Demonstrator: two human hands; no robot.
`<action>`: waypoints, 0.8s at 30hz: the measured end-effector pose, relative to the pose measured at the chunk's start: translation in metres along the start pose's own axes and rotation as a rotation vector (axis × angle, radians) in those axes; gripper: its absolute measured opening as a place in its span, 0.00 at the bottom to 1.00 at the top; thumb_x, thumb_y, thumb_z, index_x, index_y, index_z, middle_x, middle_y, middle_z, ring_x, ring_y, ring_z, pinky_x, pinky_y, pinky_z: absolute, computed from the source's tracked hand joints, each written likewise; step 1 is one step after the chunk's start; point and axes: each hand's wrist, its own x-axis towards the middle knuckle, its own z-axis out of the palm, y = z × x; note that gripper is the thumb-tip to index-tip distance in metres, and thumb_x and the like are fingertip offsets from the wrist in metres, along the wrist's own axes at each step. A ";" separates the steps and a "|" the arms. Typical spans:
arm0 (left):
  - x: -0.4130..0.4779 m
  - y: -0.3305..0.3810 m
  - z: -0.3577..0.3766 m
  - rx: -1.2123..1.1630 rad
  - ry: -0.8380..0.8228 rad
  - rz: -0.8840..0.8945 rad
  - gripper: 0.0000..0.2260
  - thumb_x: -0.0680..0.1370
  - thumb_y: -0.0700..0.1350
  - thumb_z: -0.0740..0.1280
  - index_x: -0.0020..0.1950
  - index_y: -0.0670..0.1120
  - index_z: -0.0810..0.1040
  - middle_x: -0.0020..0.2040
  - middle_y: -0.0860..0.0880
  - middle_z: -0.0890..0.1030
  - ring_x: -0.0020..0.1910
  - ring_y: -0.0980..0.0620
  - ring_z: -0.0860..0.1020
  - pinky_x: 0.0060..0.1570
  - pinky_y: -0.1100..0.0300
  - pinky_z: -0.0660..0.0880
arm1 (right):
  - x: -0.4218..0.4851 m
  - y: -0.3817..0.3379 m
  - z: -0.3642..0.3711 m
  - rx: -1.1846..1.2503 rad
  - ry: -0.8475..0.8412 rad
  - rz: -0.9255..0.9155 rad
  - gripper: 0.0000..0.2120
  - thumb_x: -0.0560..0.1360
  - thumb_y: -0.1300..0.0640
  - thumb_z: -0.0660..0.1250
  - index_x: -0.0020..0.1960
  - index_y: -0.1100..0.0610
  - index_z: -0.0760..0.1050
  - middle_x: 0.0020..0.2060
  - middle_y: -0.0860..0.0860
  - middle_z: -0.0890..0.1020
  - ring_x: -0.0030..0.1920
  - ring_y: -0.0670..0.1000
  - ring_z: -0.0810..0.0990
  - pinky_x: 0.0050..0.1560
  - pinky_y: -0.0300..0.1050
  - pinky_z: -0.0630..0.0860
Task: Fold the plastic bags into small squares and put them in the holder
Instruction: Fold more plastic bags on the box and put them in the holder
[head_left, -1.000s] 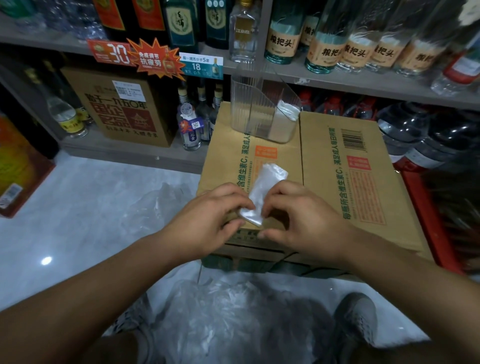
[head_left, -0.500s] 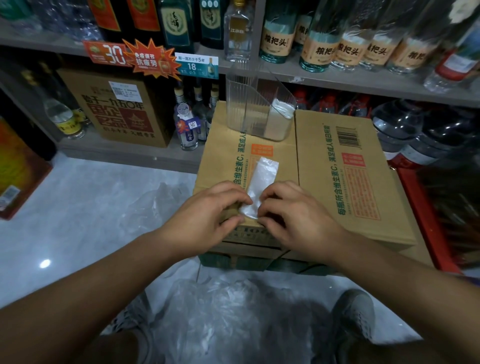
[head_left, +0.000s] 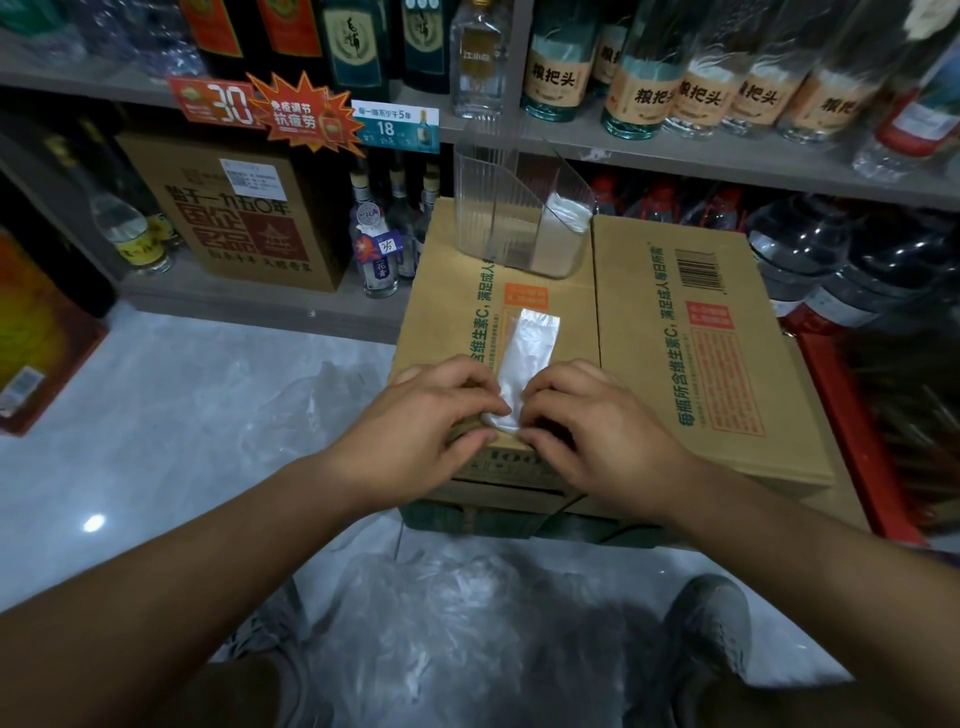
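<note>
Bag strip: The bag strip (head_left: 531, 340) is a long thin white band. It lies flat on the brown box (head_left: 701, 374), in the middle of the frame, and points up toward the holder.

Left hand: The left hand (head_left: 415, 421) sits at the near end of the strip. Its fingers (head_left: 480, 387) are curled and pinch that end from the left.

Right hand: The right hand (head_left: 597, 431) sits just beside it. Its fingers (head_left: 543, 395) are curled too and pinch the same end from the right.

Holder: The clear holder (head_left: 498, 208) stands at the far edge of the box, above the middle of the frame. Some folded bags (head_left: 569, 213) are already in its right part.

What changed: A moment ago the strip was tipped up off the box and leaned to the right. Now it is laid down flat and straight, and both hands are lower, at the near edge of the box.

What that means: The strip looks ready for the short folds. It probably has to be turned over from the near end, bit by bit, until it is a small square.

Still to do: This bag is not in the holder yet. More loose bags (head_left: 457, 613) lie on the floor (head_left: 182, 415) at the bottom of the frame.

Watch out: Thin plastic can spring open, so each fold likely needs a firm press.
</note>
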 end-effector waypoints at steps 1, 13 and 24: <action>0.000 0.001 0.000 0.020 -0.002 0.000 0.17 0.78 0.58 0.61 0.61 0.54 0.82 0.60 0.58 0.76 0.59 0.50 0.77 0.62 0.50 0.73 | 0.000 0.000 0.001 -0.015 0.002 -0.008 0.10 0.78 0.50 0.64 0.49 0.54 0.81 0.50 0.48 0.80 0.52 0.53 0.77 0.54 0.54 0.76; 0.004 0.006 -0.003 0.011 0.062 0.083 0.16 0.77 0.47 0.72 0.64 0.52 0.81 0.71 0.52 0.74 0.64 0.53 0.75 0.62 0.49 0.76 | -0.002 -0.003 -0.008 0.067 -0.010 -0.036 0.05 0.79 0.56 0.64 0.49 0.56 0.76 0.48 0.50 0.78 0.50 0.53 0.77 0.54 0.54 0.75; 0.005 0.008 0.000 -0.026 0.126 0.074 0.05 0.78 0.49 0.67 0.50 0.51 0.81 0.60 0.57 0.82 0.59 0.52 0.77 0.58 0.45 0.74 | -0.002 -0.008 -0.014 0.053 -0.046 0.006 0.10 0.75 0.49 0.70 0.52 0.53 0.76 0.49 0.48 0.78 0.51 0.52 0.77 0.53 0.53 0.76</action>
